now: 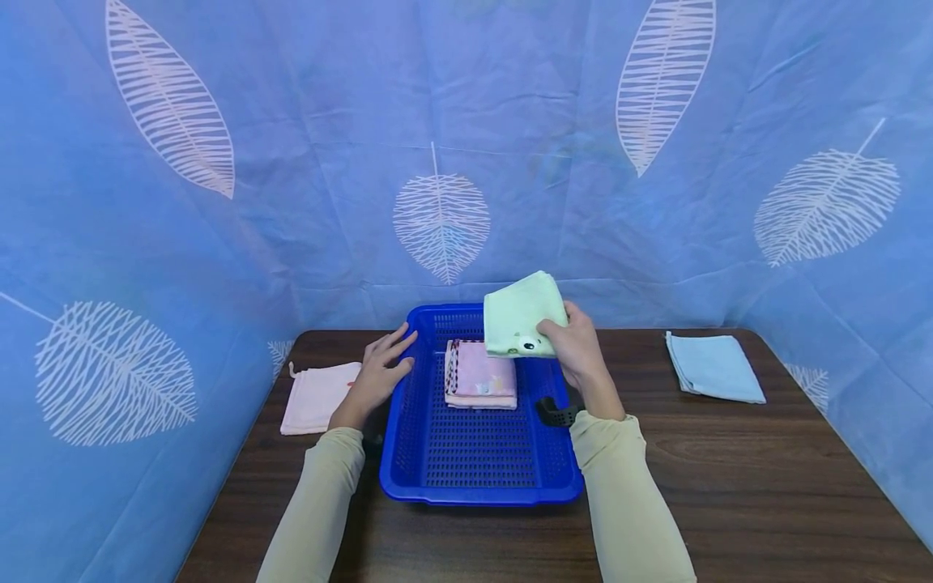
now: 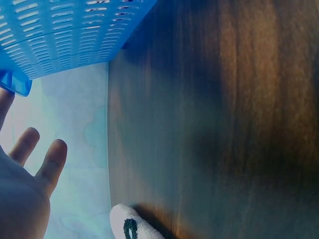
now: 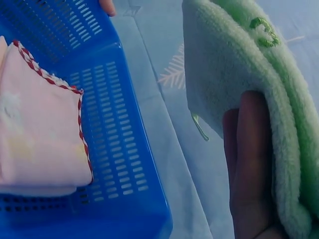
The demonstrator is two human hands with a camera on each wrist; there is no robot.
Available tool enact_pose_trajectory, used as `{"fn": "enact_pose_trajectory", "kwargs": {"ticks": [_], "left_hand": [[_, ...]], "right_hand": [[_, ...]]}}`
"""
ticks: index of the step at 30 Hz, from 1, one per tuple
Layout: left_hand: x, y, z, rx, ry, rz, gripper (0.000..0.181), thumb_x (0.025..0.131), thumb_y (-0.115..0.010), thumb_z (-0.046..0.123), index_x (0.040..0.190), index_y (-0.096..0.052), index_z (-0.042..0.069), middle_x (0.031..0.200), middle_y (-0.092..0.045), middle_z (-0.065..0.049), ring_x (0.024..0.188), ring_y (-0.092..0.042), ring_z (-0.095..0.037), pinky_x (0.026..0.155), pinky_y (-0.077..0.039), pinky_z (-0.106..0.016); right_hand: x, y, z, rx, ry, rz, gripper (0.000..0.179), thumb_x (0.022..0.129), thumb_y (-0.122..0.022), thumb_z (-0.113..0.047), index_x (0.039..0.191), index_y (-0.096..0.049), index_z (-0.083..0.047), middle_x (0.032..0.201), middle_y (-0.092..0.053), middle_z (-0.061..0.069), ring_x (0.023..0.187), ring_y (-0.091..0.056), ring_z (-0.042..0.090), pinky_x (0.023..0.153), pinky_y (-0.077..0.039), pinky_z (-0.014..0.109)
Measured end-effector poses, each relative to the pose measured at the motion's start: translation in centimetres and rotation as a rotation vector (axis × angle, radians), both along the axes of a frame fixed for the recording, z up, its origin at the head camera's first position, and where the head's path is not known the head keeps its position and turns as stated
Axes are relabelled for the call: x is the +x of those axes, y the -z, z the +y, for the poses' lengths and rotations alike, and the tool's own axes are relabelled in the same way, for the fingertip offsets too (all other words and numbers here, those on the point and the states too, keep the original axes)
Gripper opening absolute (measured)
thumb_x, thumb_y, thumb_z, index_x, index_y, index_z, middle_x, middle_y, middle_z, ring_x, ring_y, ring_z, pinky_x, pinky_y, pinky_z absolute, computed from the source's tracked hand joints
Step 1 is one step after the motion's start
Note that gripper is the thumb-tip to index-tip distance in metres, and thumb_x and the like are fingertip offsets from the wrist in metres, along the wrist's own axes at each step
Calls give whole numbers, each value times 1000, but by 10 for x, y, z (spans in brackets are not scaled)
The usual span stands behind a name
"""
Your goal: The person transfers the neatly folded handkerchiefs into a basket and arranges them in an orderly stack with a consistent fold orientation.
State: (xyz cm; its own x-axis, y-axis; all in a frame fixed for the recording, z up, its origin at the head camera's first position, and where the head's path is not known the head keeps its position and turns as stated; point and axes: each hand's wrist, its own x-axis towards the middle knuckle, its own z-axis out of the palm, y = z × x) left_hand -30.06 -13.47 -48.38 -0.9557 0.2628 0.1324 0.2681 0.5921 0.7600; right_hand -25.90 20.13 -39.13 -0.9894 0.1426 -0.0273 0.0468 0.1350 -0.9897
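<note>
A folded light green towel [image 1: 521, 312] with an embroidered eye is held up over the right back part of a blue plastic basket [image 1: 481, 495]. My right hand [image 1: 579, 348] pinches its right edge, thumb in front and fingers behind, as the right wrist view shows. Inside the basket lies a stack of folded pink towels [image 1: 484, 372], the top one with a red-and-white braided edge [image 3: 79, 117]. At the basket's left rim is my left hand [image 1: 381, 371], fingers spread and fairly straight; in the left wrist view a finger [image 2: 5, 102] touches the rim.
A pale pink folded towel [image 1: 317, 398] lies on the dark wooden table [image 1: 700, 486] left of the basket. Farther right lies a light blue folded towel [image 1: 716, 368]. Behind the table hangs a blue cloth [image 1: 328, 202] with white leaf prints.
</note>
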Motion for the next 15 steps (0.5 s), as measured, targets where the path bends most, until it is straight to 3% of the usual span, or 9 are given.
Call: {"fn": "enact_pose_trajectory", "kwargs": {"ticks": [4, 15], "left_hand": [[0, 0, 0, -2, -6, -1, 54, 102, -55, 32, 155, -45, 30, 170, -26, 10, 159, -11, -33, 122, -13, -71], [1, 0, 3, 10, -5, 5, 54, 102, -56, 31, 155, -45, 27, 170, -27, 7, 158, -11, -34, 122, -13, -71]], "right_hand": [[-1, 1, -5, -11, 1, 0, 55, 93, -56, -7, 145, -45, 2, 136, -53, 24, 92, -62, 15, 72, -55, 20], [-3, 5, -17, -47, 0, -28, 63, 93, -55, -7, 153, -37, -4, 144, -49, 22, 109, -61, 27, 76, -56, 24]]}}
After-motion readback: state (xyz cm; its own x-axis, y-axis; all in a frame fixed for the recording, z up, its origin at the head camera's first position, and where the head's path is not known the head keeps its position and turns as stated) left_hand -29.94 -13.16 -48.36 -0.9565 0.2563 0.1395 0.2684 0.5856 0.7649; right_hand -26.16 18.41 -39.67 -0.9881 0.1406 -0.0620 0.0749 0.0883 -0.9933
